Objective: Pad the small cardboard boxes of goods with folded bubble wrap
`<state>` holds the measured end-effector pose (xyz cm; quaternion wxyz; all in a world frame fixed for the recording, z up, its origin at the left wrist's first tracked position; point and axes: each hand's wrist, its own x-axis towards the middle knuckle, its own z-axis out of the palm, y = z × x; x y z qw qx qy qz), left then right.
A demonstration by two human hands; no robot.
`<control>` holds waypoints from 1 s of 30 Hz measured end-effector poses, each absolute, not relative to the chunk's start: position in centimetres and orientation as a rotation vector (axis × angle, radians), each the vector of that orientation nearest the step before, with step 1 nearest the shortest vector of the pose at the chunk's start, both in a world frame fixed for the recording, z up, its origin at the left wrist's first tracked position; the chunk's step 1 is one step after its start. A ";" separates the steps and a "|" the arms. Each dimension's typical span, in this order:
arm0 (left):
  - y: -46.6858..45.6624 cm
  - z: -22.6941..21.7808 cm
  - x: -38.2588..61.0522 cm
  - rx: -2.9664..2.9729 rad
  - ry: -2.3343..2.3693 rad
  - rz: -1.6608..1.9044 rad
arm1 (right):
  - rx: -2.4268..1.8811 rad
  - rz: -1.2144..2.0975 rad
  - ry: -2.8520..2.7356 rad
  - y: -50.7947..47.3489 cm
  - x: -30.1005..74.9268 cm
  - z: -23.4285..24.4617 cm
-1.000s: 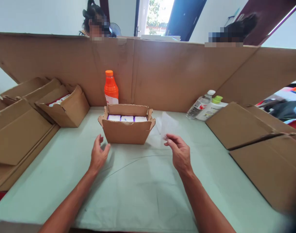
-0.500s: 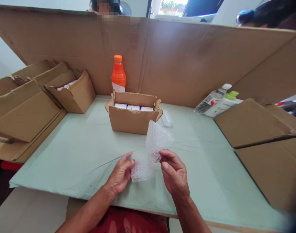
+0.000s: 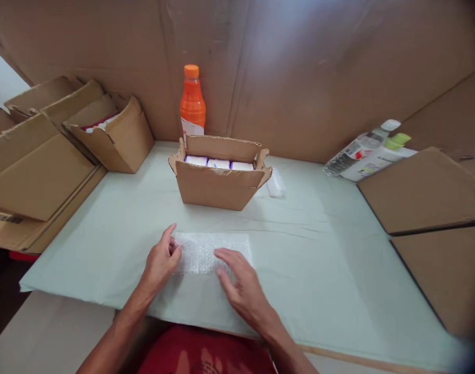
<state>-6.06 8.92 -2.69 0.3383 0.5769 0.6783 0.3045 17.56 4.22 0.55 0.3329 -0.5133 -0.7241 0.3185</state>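
A sheet of clear bubble wrap (image 3: 200, 254) lies flat on the table in front of me. At its left edge is my left hand (image 3: 161, 262), thumb and forefinger apart, the other fingers partly curled. My right hand (image 3: 241, 283) is over the sheet's right part with its fingers spread; whether it touches the plastic I cannot tell. Beyond the sheet stands a small open carton (image 3: 216, 189) with several white-topped, purple-edged boxes (image 3: 218, 164) inside. A folded or rolled clear plastic piece (image 3: 276, 184) lies by the carton's right side.
An orange bottle (image 3: 192, 104) stands behind the carton, against a tall cardboard wall (image 3: 299, 83). Open cartons (image 3: 132, 140) line the left side. At right, a clear bottle (image 3: 362, 148) and a green-capped white bottle (image 3: 377, 161) lean near cardboard flaps (image 3: 424, 192).
The bubble wrap, held up between both hands before, now lies flat on the table. My fingers have opened and the left hand has shifted left. The view has tilted downward.
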 end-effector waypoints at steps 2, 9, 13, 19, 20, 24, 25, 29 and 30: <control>9.0 -2.6 -5.7 1.574 1.845 0.730 | -1.262 0.731 -2.206 5.7 16.2 0.2; 9.0 -2.5 -5.8 1.586 1.866 0.709 | -1.752 0.118 -2.058 5.2 24.7 -3.3; 8.0 -2.1 -6.0 1.583 1.734 0.771 | -1.811 -0.128 -1.986 5.2 25.0 -4.4; 6.3 -2.5 -5.9 1.795 1.543 0.914 | -1.610 0.050 -1.959 6.3 21.2 -4.6; 6.3 -2.1 -5.8 1.827 1.519 0.937 | -1.600 0.122 -1.923 6.3 21.3 -4.1; 8.3 2.7 -5.6 2.090 1.316 1.096 | -1.547 0.265 -1.786 7.2 22.9 1.3; 9.4 4.6 -5.5 2.187 1.249 1.159 | -1.499 0.228 -1.778 7.8 23.3 3.3; 16.3 12.5 -5.0 2.469 1.198 1.412 | -1.275 -0.012 -1.822 12.9 24.6 11.3; 18.4 14.1 -4.7 2.491 1.230 1.453 | -1.261 -0.043 -1.833 14.7 24.8 12.9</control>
